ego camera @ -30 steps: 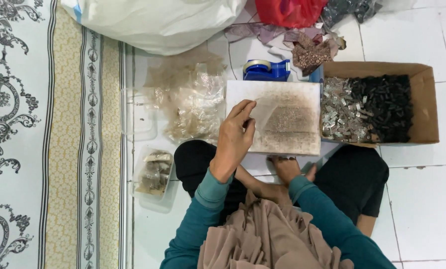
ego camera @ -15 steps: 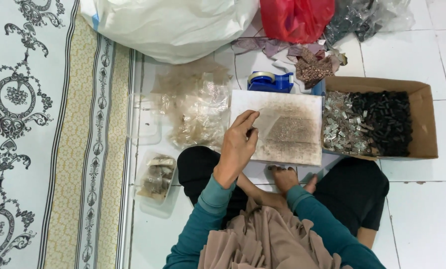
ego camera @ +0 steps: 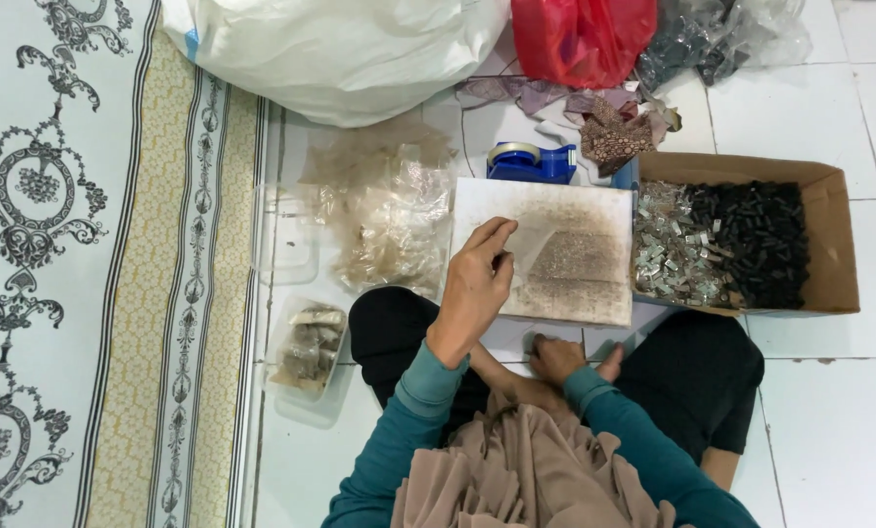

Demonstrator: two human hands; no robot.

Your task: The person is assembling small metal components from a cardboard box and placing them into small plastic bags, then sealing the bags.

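Note:
A white square board (ego camera: pixel 565 210), stained brown, lies on the floor between my knees. My left hand (ego camera: pixel 477 288) is raised over its near left part and pinches a small clear plastic bag (ego camera: pixel 534 246) between thumb and fingers. My right hand (ego camera: pixel 560 357) rests low on the tile at the board's near edge, fingers curled; whether it holds anything is hidden. A cardboard box (ego camera: pixel 839 235) to the right holds several small silver and black pieces.
A blue tape dispenser (ego camera: pixel 531 161) sits behind the board. A heap of clear bags (ego camera: pixel 389 210) lies left of it, with clear plastic containers (ego camera: pixel 306 352) nearby. Behind are a white sack (ego camera: pixel 340 49) and red bag (ego camera: pixel 580 34). A patterned mat (ego camera: pixel 86 264) lies left.
The view has shifted, so everything sits lower in frame. My left hand stays over the board's left part with the clear bag; the right hand stays by the near edge.

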